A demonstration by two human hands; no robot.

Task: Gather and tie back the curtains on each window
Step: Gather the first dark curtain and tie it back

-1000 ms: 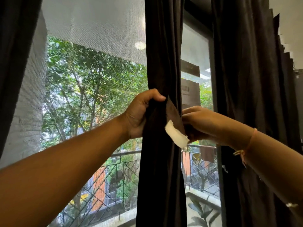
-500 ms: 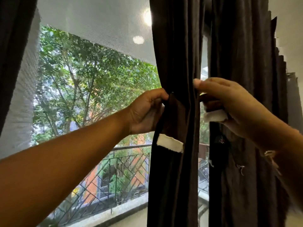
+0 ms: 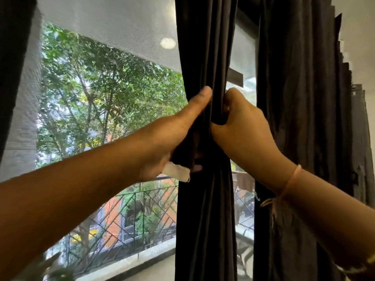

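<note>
A dark brown curtain [image 3: 205, 209] hangs bunched into a narrow column in the middle of the window. A dark tie-back strap with a white end tab [image 3: 176, 173] wraps round it at hand height. My left hand [image 3: 174, 136] grips the left side of the bunch and the strap, thumb up along the fabric. From the right, my right hand [image 3: 241, 126] curls its fingers into the folds and the strap. The strap's far side is hidden behind the curtain.
A second dark curtain [image 3: 300, 118] hangs gathered at the right, against the window frame. Another dark curtain edge [image 3: 12, 57] fills the upper left. A mesh screen [image 3: 101, 78] covers the window, with trees and a balcony railing [image 3: 129, 216] outside.
My right hand has come in from the right and closed on the bunch next to my left hand. The white tab has moved left into my left hand's grip.
</note>
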